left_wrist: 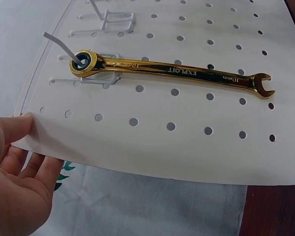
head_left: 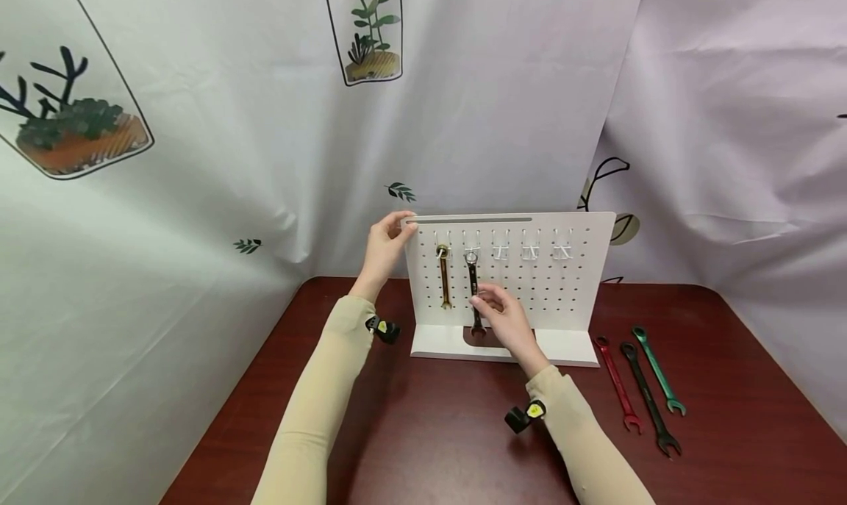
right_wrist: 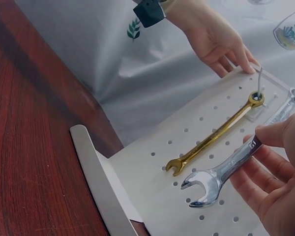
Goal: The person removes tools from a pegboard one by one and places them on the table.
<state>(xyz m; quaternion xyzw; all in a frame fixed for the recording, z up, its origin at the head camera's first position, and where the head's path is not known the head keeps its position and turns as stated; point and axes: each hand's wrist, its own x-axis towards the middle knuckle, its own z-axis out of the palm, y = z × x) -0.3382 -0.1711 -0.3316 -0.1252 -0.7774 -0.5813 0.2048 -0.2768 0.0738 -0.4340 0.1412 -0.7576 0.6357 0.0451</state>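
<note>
A white pegboard (head_left: pixel 561 299) with a flat foot stands upright on the table. My left hand (head_left: pixel 384 253) grips its upper left corner, thumb in front and fingers behind. From the leftmost hook hangs a gold combination wrench (left_wrist: pixel 162 70) marked 10mm, ring end up. My right hand (head_left: pixel 506 320) pinches a silver combination wrench (right_wrist: pixel 226 169) by its shaft, the open jaw pointing down. The wrench's ring end is at the second hook (head_left: pixel 471 242); whether the hook passes through it I cannot tell.
Several more white hooks (head_left: pixel 529 249) line the board's upper right. On the table (head_left: pixel 430 431), right of the board, lie a red wrench (head_left: pixel 618 384), a black wrench (head_left: pixel 645 395) and a green wrench (head_left: pixel 658 369). Behind hangs a patterned white cloth (head_left: pixel 503 123).
</note>
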